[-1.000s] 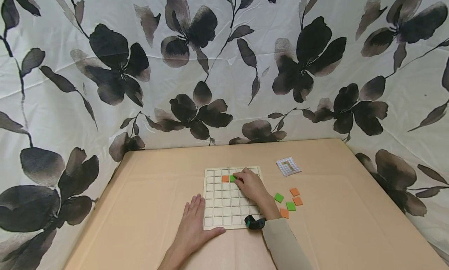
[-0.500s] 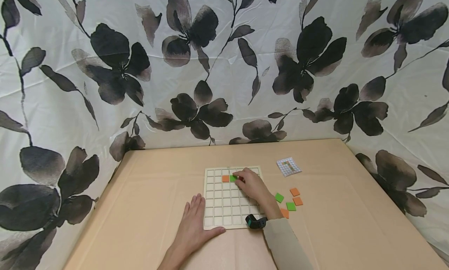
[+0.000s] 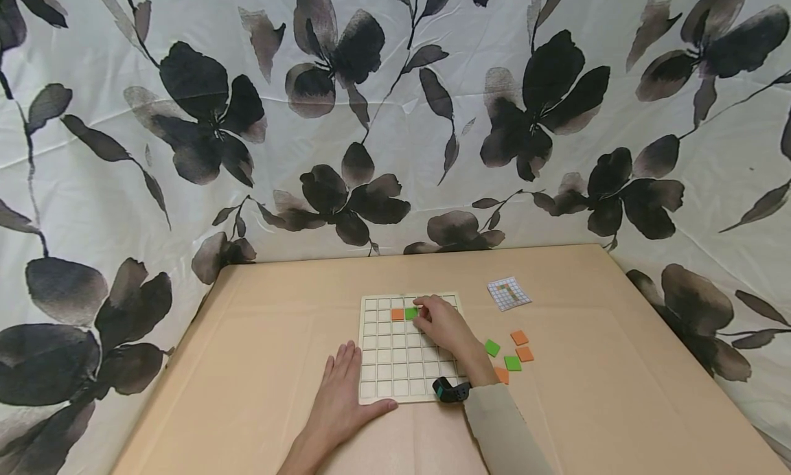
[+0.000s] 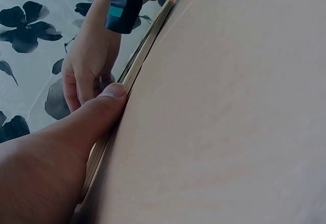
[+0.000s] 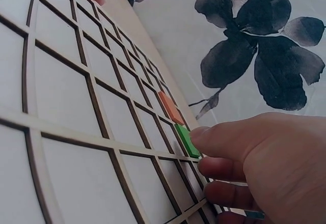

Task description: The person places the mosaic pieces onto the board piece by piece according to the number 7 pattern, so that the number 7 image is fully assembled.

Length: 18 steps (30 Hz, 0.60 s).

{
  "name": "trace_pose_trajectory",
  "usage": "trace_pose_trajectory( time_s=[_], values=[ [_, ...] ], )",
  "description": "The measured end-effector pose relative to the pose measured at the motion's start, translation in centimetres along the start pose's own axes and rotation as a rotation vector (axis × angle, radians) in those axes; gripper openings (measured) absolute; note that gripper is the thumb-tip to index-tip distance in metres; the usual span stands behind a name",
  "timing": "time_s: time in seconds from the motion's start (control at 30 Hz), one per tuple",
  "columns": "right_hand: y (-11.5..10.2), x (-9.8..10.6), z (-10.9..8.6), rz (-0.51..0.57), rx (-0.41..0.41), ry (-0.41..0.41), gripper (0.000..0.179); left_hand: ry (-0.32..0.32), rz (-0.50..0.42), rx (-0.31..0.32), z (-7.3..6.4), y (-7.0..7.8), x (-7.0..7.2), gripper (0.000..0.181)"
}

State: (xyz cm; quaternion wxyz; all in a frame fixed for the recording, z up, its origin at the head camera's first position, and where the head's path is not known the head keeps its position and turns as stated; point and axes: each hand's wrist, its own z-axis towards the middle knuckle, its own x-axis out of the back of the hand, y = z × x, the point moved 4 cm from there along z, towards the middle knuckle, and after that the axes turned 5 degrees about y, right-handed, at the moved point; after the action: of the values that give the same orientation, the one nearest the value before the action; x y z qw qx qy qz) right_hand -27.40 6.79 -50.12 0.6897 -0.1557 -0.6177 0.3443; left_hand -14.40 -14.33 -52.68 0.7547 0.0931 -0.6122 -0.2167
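Observation:
A pale board [image 3: 384, 372] with a square grid lies on the table. An orange tile [image 3: 397, 314] and a green tile [image 3: 410, 314] sit side by side in its cells near the far edge. My right hand [image 3: 446, 329] is over the board's far right part, thumb and index finger apart just right of the green tile. In the right wrist view the thumb tip overlaps the edge of the green tile [image 5: 187, 140], with the other fingers bent below. Along the board's left edge rests my left hand [image 3: 336, 399], fingers straight, its thumb [image 4: 109, 99] against the near edge.
Right of the board lie several loose tiles, among them a green tile [image 3: 512, 363] and an orange tile [image 3: 519, 338]. A small card [image 3: 509, 293] with a printed grid pattern lies behind them. A flower-print cloth [image 3: 445, 207] hangs behind the table.
The right index finger has lifted slightly off the green tile and moved a little right, so more of the tile shows. The left hand and board have stayed put.

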Motion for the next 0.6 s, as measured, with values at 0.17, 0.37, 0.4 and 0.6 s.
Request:
trace_pose_trajectory(
  time_s=[0.17,0.37,0.4,0.6],
  values=[
    [-0.05,0.08,-0.02,0.005,-0.009,-0.003,0.035,0.003,0.0,-0.001,0.02,-0.05,-0.04,0.123],
    [-0.19,0.35,-0.11,0.015,-0.011,0.002,0.034,0.009,0.008,-0.005,0.04,-0.04,-0.03,0.123],
    [-0.21,0.43,-0.13,0.018,-0.012,0.003,0.034,0.01,0.008,-0.005,0.05,-0.03,-0.02,0.123],
    [-0.25,0.84,-0.1,0.024,-0.017,0.0,0.035,0.004,0.006,-0.001,0.02,-0.03,-0.05,0.123]
  ],
)
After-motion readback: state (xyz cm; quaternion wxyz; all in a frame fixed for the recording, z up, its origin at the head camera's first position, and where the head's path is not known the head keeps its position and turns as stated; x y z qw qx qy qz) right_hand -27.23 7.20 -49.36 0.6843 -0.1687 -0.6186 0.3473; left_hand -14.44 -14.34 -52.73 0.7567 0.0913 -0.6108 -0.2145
